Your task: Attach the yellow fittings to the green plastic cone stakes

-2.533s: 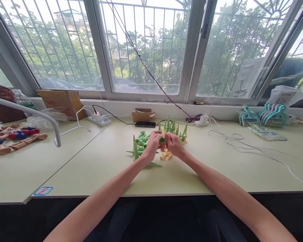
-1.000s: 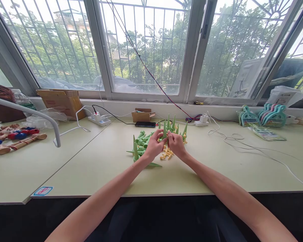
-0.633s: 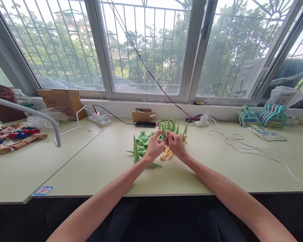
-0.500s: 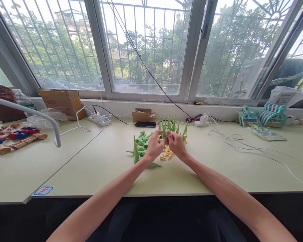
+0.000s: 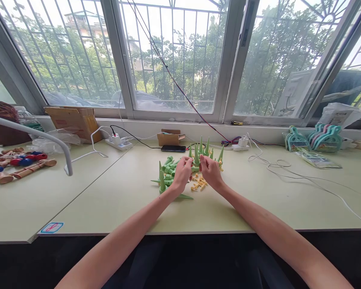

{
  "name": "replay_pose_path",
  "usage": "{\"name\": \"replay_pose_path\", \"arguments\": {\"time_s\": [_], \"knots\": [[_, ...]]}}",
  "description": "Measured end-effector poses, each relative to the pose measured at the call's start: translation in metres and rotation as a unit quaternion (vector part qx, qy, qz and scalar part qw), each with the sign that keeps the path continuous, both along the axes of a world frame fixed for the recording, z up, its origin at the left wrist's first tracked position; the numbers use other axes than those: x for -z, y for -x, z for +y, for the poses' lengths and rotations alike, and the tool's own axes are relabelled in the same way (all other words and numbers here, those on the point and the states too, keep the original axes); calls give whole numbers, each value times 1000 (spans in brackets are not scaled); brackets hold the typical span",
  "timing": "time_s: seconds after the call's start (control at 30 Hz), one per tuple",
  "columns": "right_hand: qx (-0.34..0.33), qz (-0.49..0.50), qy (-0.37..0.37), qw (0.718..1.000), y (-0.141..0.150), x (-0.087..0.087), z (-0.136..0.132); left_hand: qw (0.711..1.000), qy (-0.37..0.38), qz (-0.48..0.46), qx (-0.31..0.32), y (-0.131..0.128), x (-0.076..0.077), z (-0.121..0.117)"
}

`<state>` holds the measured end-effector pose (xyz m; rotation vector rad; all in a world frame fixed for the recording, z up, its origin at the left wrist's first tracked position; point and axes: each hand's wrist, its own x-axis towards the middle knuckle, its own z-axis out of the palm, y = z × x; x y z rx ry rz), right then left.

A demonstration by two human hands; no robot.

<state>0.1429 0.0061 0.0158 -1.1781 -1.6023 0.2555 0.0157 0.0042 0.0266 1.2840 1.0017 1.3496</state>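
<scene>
Both my hands meet over a heap of green plastic cone spikes [image 5: 168, 170] in the middle of the pale green table [image 5: 258, 200]. My left hand [image 5: 183, 173] and my right hand [image 5: 209, 170] are each pinched on one green cone spike [image 5: 196, 157], which stands point up between them. Small yellow plastic pieces [image 5: 198, 184] lie scattered on the table just below my hands. More green spikes [image 5: 212, 151] stand upright right behind my fingers.
A black phone [image 5: 173, 148], a small cardboard box [image 5: 169, 138] and a power strip [image 5: 117, 143] lie at the back. Wooden toys [image 5: 18, 164] and a white lamp arm [image 5: 36, 138] are left. White cables [image 5: 289, 166] and teal items [image 5: 315, 138] are right.
The spike in my hands has been turned from lying sideways to point up. My hands have drawn slightly apart and lifted a little.
</scene>
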Motion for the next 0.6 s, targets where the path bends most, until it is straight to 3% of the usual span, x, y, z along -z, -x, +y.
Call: {"name": "replay_pose_path", "arguments": {"time_s": [0.27,0.6], "knots": [[-72,-25,16,997,0,0,-1,996,79,-12,50,2,-4,-1],[-96,-7,45,994,0,1,-1,990,113,-12,81,4,-10,-3]]}}
